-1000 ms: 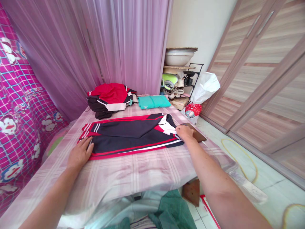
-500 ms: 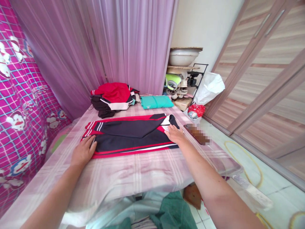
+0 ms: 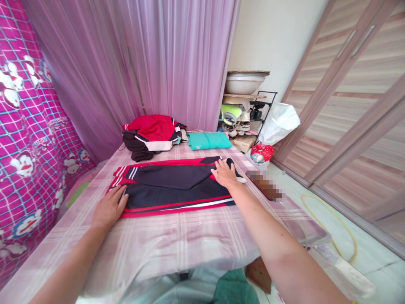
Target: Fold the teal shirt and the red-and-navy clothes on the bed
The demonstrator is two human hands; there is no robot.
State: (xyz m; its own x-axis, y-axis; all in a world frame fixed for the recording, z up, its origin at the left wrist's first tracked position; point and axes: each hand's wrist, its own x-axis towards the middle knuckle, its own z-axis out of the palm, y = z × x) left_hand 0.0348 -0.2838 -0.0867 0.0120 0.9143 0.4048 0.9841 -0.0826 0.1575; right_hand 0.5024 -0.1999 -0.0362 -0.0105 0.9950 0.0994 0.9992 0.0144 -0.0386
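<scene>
A navy and red track jacket (image 3: pixel 171 192) with white stripes at its cuffs lies folded into a long strip on the plaid cloth of the table (image 3: pixel 177 240). Its cuffs point left and its collar end lies to the right. My left hand (image 3: pixel 109 206) rests flat on the cuff end, with the fingers stretched over the edge of the fabric. At the other end, my right hand (image 3: pixel 225 174) lies with spread fingers on the white and navy collar area, covering part of it.
Behind the jacket sit a pile of red and dark clothes (image 3: pixel 155 131) and a folded turquoise garment (image 3: pixel 209 140). A blurred-out phone-like object (image 3: pixel 261 185) lies near the right edge. Beyond stand a shoe rack (image 3: pixel 268 109), plastic bags (image 3: pixel 280 122) and a wooden wardrobe (image 3: pixel 335 105).
My right hand has slid slightly left and away from me over the collar end, where the fabric's shape has shifted. My left hand stays at the cuffs. The view has tilted up slightly.
</scene>
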